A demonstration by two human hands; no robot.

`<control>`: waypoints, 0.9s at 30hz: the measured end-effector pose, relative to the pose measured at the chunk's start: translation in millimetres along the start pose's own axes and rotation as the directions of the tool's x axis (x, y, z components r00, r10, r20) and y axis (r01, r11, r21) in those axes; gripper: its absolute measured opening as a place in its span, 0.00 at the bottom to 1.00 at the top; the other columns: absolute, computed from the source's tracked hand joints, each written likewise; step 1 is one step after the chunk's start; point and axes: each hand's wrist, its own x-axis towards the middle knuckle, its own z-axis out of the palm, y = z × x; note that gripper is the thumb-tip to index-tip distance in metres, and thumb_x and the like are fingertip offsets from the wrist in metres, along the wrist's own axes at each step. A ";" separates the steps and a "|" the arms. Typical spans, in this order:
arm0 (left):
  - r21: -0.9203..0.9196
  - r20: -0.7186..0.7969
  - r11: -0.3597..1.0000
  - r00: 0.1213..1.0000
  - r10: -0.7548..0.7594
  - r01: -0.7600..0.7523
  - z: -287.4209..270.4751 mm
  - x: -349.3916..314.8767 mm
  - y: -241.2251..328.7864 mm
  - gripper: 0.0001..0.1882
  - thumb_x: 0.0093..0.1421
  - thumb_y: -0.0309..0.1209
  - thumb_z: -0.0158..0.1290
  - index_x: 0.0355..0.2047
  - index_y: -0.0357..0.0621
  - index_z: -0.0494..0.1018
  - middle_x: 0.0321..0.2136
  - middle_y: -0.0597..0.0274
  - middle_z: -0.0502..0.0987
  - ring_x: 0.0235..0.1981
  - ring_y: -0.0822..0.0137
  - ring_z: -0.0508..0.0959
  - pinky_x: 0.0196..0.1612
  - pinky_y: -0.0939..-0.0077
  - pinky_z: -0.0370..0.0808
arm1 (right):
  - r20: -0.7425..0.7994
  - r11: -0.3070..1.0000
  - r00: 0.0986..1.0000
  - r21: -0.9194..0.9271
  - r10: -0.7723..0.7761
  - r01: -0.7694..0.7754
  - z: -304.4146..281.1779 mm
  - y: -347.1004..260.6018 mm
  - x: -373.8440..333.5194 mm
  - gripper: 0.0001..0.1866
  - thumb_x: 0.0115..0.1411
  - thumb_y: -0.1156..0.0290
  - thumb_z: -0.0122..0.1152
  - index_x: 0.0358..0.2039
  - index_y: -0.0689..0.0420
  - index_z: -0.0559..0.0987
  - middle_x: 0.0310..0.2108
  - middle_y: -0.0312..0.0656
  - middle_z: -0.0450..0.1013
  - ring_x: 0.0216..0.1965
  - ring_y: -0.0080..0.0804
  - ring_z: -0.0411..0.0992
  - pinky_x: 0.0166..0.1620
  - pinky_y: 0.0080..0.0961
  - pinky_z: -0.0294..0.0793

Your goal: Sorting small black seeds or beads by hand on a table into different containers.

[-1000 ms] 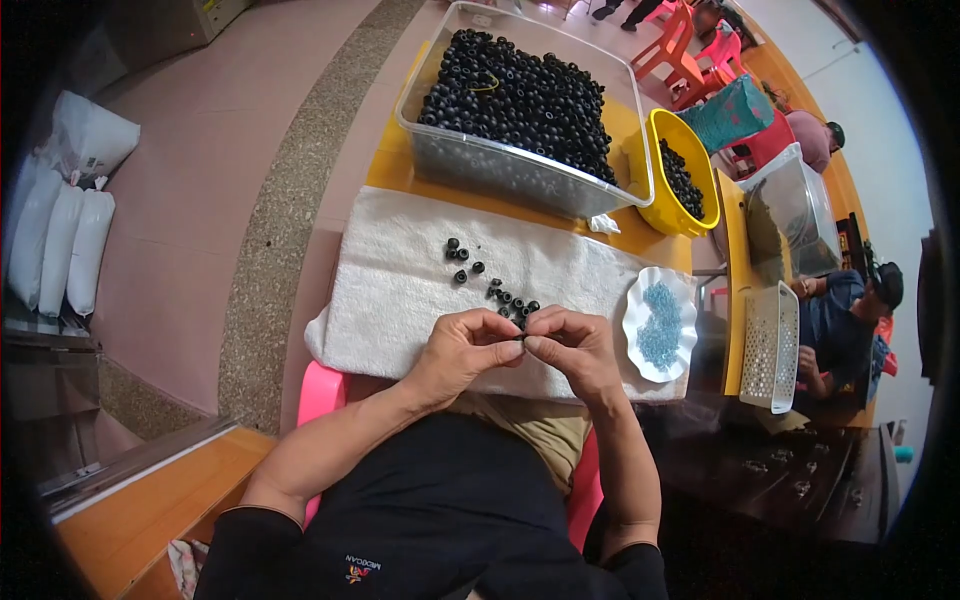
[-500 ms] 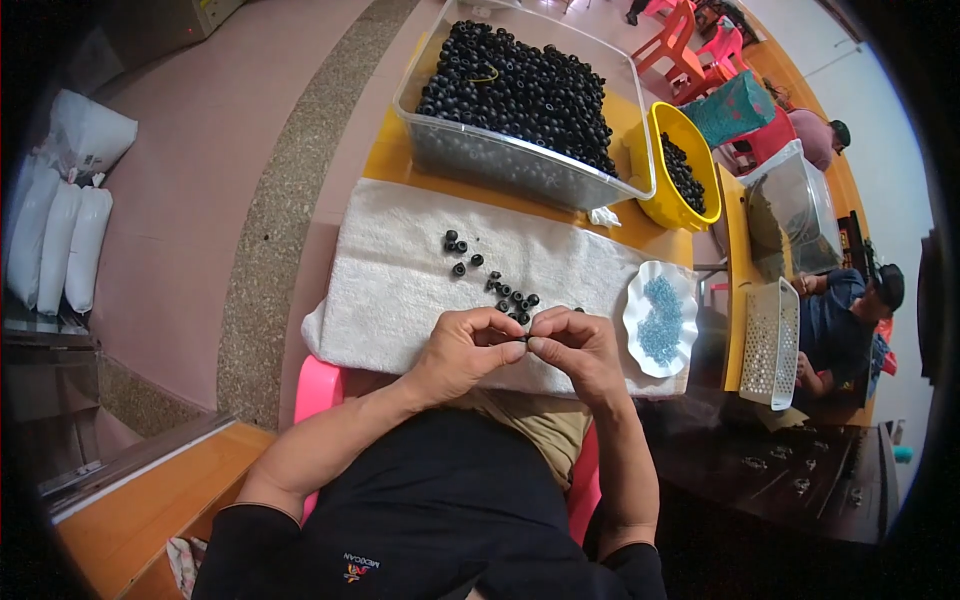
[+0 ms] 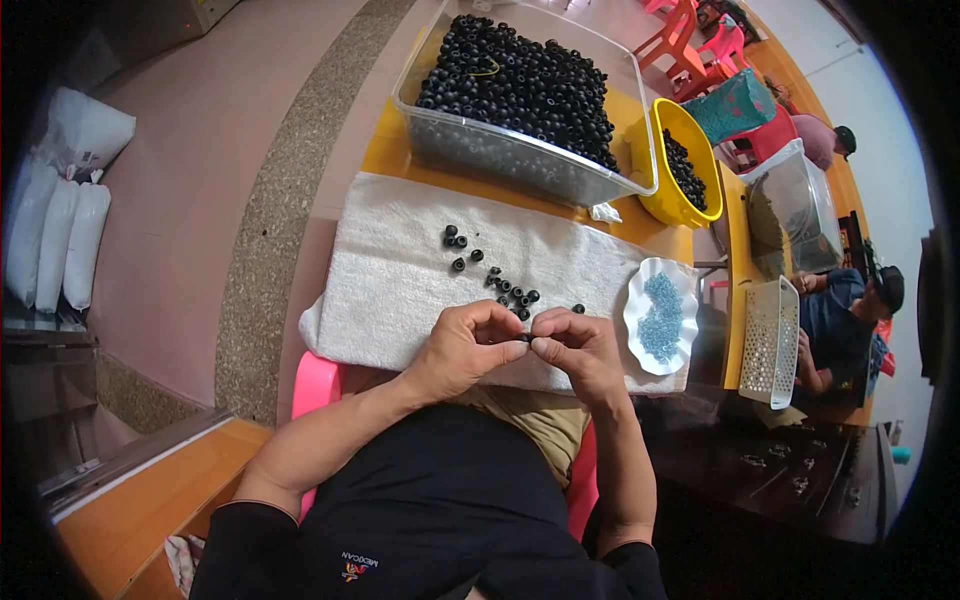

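My left hand [image 3: 462,342] and my right hand [image 3: 582,352] meet at the fingertips over the near edge of a white towel [image 3: 390,275]. Both are closed in a pinch around a small black piece [image 3: 527,338], mostly hidden by the thumbs and fingers. Just beyond the hands lie several loose black hollow pieces [image 3: 477,256], round and bead-like. A single black piece [image 3: 578,309] rests beside my right index finger. To the right of that hand, a white wavy-rimmed plate [image 3: 635,325] holds tiny clear blue pieces [image 3: 660,320].
Behind the towel stands a large clear bin [image 3: 500,150] full of black pieces, with a yellow basin [image 3: 685,215] to its right holding more. Farther right are a white perforated basket [image 3: 768,350] and a seated person [image 3: 840,325]. White sacks [image 3: 60,235] stand at far left.
Both hands keep the same pinch in nearly the same place. A little more of the loose piece by my right index finger shows now.
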 end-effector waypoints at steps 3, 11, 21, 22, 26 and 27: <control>0.000 -0.002 1.000 1.000 -0.008 0.008 0.0 -0.3 1.4 0.09 0.57 0.20 0.61 0.39 0.37 0.76 0.35 0.64 0.79 0.37 0.77 0.78 0.42 0.82 0.77 | -0.041 0.997 0.998 -0.053 -0.053 0.050 4.4 4.2 -2.4 0.04 0.54 0.81 0.66 0.32 0.64 0.81 0.36 0.41 0.76 0.39 0.29 0.74 0.45 0.25 0.72; -0.048 0.012 0.998 0.999 -0.036 0.037 -1.6 0.3 2.4 0.08 0.58 0.21 0.60 0.39 0.37 0.76 0.34 0.65 0.79 0.36 0.77 0.78 0.41 0.82 0.77 | -0.153 0.959 0.955 -0.170 -0.254 0.228 13.0 28.1 -7.7 0.08 0.55 0.81 0.63 0.36 0.62 0.80 0.40 0.44 0.75 0.44 0.35 0.73 0.49 0.29 0.71; -0.234 0.017 0.965 0.992 -0.122 0.123 3.2 -0.3 3.3 0.06 0.59 0.21 0.60 0.37 0.37 0.76 0.31 0.63 0.80 0.33 0.75 0.79 0.40 0.80 0.78 | -0.186 0.865 0.873 -0.333 -0.451 0.376 24.4 32.0 -15.0 0.07 0.59 0.85 0.60 0.39 0.66 0.79 0.39 0.44 0.73 0.41 0.27 0.71 0.46 0.19 0.69; -0.244 0.024 0.961 0.992 -0.127 0.129 3.1 0.0 2.9 0.06 0.59 0.22 0.60 0.37 0.37 0.76 0.31 0.63 0.80 0.33 0.75 0.79 0.40 0.80 0.79 | -0.196 0.867 0.870 -0.325 -0.452 0.378 24.1 33.1 -14.5 0.07 0.59 0.85 0.60 0.38 0.66 0.78 0.39 0.44 0.73 0.40 0.27 0.71 0.46 0.19 0.69; -0.237 0.030 0.962 0.991 -0.132 0.136 3.9 0.6 4.6 0.06 0.59 0.22 0.60 0.37 0.37 0.76 0.32 0.63 0.80 0.33 0.75 0.80 0.41 0.80 0.79 | -0.230 0.881 0.865 -0.284 -0.447 0.379 25.7 34.5 -14.9 0.07 0.59 0.85 0.60 0.38 0.66 0.78 0.39 0.43 0.73 0.40 0.26 0.71 0.45 0.19 0.69; -0.240 0.031 0.960 0.989 -0.143 0.146 4.6 0.3 6.2 0.06 0.59 0.22 0.60 0.37 0.37 0.76 0.32 0.63 0.80 0.33 0.75 0.80 0.41 0.80 0.79 | -0.230 0.881 0.865 -0.283 -0.447 0.379 26.1 34.7 -14.9 0.07 0.59 0.85 0.60 0.38 0.66 0.78 0.39 0.43 0.73 0.40 0.26 0.71 0.45 0.19 0.69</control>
